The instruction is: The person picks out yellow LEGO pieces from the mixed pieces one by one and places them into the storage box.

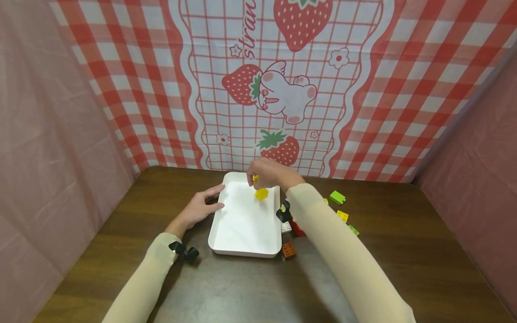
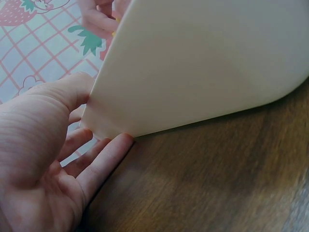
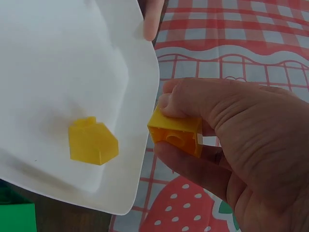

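A white tray [image 1: 246,229] sits on the wooden table. My left hand [image 1: 198,207] touches its left side; in the left wrist view the extended fingers [image 2: 108,159] rest against the outer wall. Over the tray's far right part, my right hand [image 1: 268,172] pinches a yellow toy brick [image 3: 176,126] between thumb and fingers, with the hollow underside showing in the right wrist view. Below that hand, a second yellow brick [image 3: 91,142] with a slanted side lies in the tray.
Right of the tray lie a brown brick [image 1: 288,250], a white brick [image 1: 286,227] and a red brick [image 1: 298,229], partly under the right arm. Farther right are a lime green brick [image 1: 337,197], a yellow brick [image 1: 342,216] and a green piece [image 1: 353,230]. A checkered strawberry cloth [image 1: 363,134] hangs behind.
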### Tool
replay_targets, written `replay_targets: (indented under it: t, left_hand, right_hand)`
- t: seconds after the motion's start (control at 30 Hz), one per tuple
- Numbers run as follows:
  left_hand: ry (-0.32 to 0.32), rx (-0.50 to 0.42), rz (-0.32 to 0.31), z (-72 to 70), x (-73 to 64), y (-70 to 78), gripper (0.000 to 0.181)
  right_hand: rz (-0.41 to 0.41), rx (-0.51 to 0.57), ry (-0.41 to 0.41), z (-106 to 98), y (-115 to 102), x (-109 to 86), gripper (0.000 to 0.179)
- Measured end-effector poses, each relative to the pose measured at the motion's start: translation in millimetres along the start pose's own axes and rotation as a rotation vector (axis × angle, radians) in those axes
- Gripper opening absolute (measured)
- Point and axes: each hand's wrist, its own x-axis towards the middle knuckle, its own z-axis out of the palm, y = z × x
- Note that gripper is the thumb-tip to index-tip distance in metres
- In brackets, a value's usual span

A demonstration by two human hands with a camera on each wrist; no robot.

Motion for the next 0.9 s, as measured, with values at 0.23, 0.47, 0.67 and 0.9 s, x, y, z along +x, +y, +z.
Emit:
replay_targets:
  t: [0.23, 0.47, 0.67, 0.9]
  left_hand:
    - [0.000, -0.004, -0.003, 0.1, -0.3, 0.5, 0.067]
    - [-0.003, 0.003, -0.011, 1.0, 0.3, 1.5, 0.068]
    - [-0.004, 0.006, -0.012, 1.1, 0.1, 1.8, 0.068]
    - [-0.004, -0.011, -0.005, 0.4, -0.9, 2.6, 0.068]
  right_hand:
    - [-0.003, -0.015, -0.002, -1.5, -6.0, 3.5, 0.008]
    - [-0.003, -0.016, -0.001, -0.5, -8.4, 5.5, 0.010]
    - [-0.009, -0.026, -0.012, 5.6, -8.0, 7.6, 0.012]
    - [-0.006, -0.019, -0.025, 17.0, -8.9, 10.3, 0.013]
